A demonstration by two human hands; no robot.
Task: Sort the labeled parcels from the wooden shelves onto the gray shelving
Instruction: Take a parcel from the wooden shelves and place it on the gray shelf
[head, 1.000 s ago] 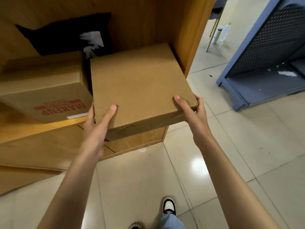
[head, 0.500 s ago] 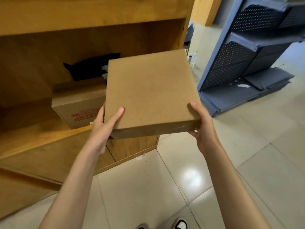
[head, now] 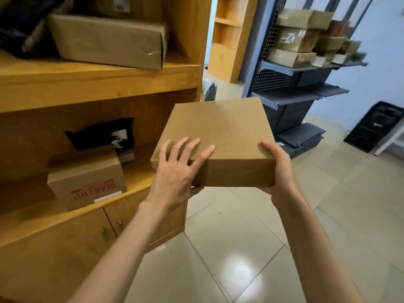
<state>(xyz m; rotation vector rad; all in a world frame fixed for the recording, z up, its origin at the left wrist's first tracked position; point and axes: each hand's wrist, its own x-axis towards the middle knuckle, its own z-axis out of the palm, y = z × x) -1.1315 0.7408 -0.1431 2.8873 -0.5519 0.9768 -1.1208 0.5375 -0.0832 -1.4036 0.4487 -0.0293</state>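
Note:
A plain flat brown cardboard parcel (head: 220, 136) is held in the air between both hands, clear of the wooden shelves (head: 98, 82). My left hand (head: 177, 173) lies over its near left corner with fingers spread on top and the thumb underneath. My right hand (head: 276, 169) grips the near right corner, thumb on top. No label shows on the parcel's visible faces. The gray shelving (head: 290, 97) stands behind and to the right, its upper shelf stacked with several wrapped parcels (head: 303, 40).
On the wooden middle shelf sit a box marked MAKEUP (head: 87, 180) and a black bag (head: 102, 134). A long brown box (head: 109, 40) lies on the shelf above. A black crate (head: 376, 125) leans at the far right. Tiled floor (head: 240, 237) spreads below.
The parcel has come off the wooden shelf and been lifted up and rightward. My left hand shifted from the side edge to spread over the top corner. The view rose toward the gray shelving.

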